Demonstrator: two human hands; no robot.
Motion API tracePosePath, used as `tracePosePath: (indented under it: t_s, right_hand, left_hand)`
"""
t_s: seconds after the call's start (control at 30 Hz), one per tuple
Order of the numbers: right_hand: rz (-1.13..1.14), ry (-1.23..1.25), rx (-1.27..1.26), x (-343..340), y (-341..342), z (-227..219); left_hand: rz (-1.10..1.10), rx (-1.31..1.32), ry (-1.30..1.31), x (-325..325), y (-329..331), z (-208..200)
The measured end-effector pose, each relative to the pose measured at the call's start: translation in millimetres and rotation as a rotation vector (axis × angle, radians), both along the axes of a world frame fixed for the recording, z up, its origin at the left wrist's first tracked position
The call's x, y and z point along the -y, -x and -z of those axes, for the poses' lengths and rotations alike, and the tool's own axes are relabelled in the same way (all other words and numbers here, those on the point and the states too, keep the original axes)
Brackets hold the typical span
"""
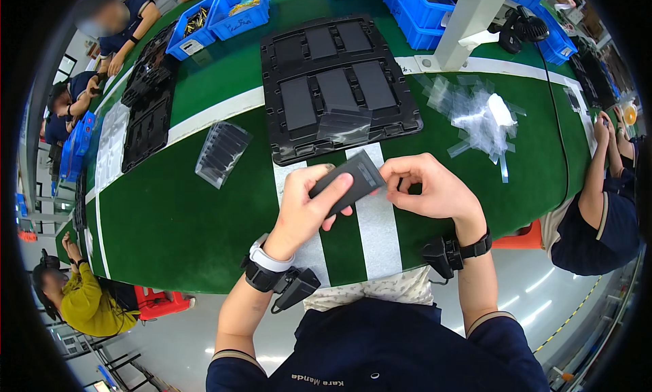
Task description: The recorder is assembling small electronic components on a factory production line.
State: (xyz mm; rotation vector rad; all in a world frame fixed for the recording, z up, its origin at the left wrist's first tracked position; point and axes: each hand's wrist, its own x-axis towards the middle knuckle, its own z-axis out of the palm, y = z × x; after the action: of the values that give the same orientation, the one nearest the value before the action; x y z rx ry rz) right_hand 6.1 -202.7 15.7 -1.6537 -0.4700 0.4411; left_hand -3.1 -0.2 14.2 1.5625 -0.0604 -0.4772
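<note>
A flat black rectangular block (348, 183) with a printed patch at one end lies in my left hand (300, 207), thumb across its face and fingers beneath. It is tilted, its printed end up toward the right. At that end my right hand (435, 188) is closed in a pinch, thumb and forefinger together; whatever they grip is too small to make out. Just beyond my hands sits a black moulded tray (316, 146) with several similar dark blocks in its pockets. A clear film sheet (345, 124) rests over the tray's near edge.
Left of the tray lies a clear sheet with strips (223, 154). To the right is a heap of peeled clear film (472, 113), near a metal post (468, 25) and a black cable (557, 107). Blue bins (238, 18) stand at the back. Other people sit around the green table.
</note>
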Motion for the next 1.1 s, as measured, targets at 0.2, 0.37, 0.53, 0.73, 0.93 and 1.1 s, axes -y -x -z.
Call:
tracePosePath:
  t_s: [0.2,0.37,0.53,0.73,0.93,1.1]
  right_hand:
    - [0.09,-0.064,0.424,-8,-4,12]
    - [0.13,-0.209,0.216,-10,-1,13]
    - [0.266,-0.185,0.01,-9,-3,14]
    - [0.246,-0.138,0.029,-10,0,14]
    - [0.242,-0.18,0.016,-11,1,13]
    - [0.229,-0.167,0.052,-10,0,11]
  left_hand:
    - [0.374,-0.307,0.106,-2,-6,-6]
    - [0.159,0.125,0.056,-3,-3,18]
    - [-0.029,0.292,0.153,4,-7,10]
    - [0.019,0.287,0.116,4,-2,8]
    - [0.043,0.295,0.109,4,-1,8]
    - [0.069,0.313,0.07,3,-3,9]
